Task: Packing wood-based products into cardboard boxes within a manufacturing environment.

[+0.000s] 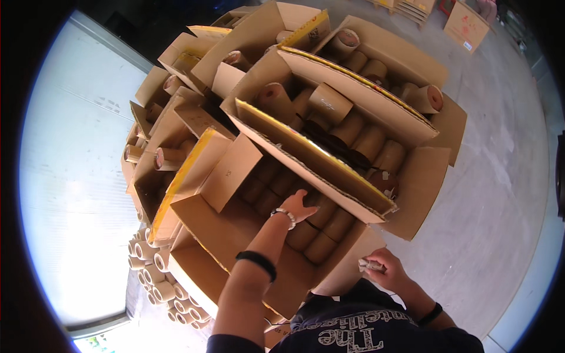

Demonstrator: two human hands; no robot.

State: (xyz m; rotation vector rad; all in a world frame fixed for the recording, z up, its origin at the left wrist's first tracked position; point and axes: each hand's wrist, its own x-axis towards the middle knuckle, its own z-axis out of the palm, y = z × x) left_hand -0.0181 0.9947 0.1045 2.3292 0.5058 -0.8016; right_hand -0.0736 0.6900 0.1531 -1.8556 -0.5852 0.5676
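My left hand [297, 206] reaches down into the nearest open cardboard box [206, 232], over brown cylindrical rolls [322, 247] lying in rows. Its thumb and fingers are apart, with nothing visible between them. A bead bracelet and a black band circle that arm. Beyond the near box's side wall, my right hand [391, 270] is closed around a small, crumpled, greyish-white piece [372, 266], whose kind I cannot make out. The lower part of the near box lies in shadow.
Behind stands another open box [421, 194] with more rolls [331, 103] and a dark strip-like thing [335, 144]. Several open boxes crowd the far left. Hollow cardboard tubes [154, 273] are piled at left. Concrete floor [465, 217] stretches along the right.
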